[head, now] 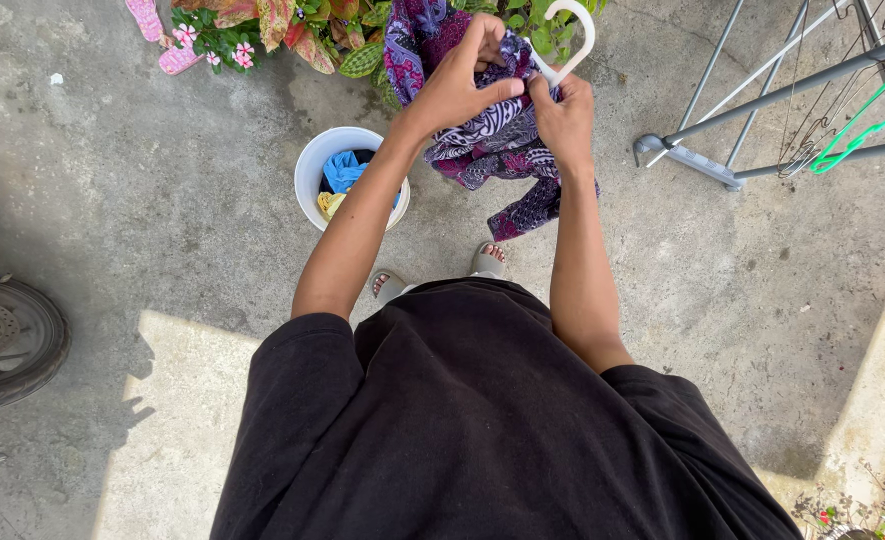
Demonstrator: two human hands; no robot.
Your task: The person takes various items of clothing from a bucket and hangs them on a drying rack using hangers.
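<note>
A purple patterned garment [492,150] hangs bunched in front of me, and both my hands grip it. My left hand [459,82] clutches the cloth from above, fingers curled over the fabric. My right hand [562,118] holds the cloth where a white plastic hanger [570,40] sticks up out of it, its hook curving above my fingers. Below my left forearm a white bucket [314,160] stands on the concrete floor with blue and yellow cloth inside.
A grey metal drying rack [762,110] with a green hanger [857,125] stands at the right. Leafy plants with pink flowers [262,35] and pink slippers [152,25] lie at the top. A vehicle wheel [12,340] is at the left edge.
</note>
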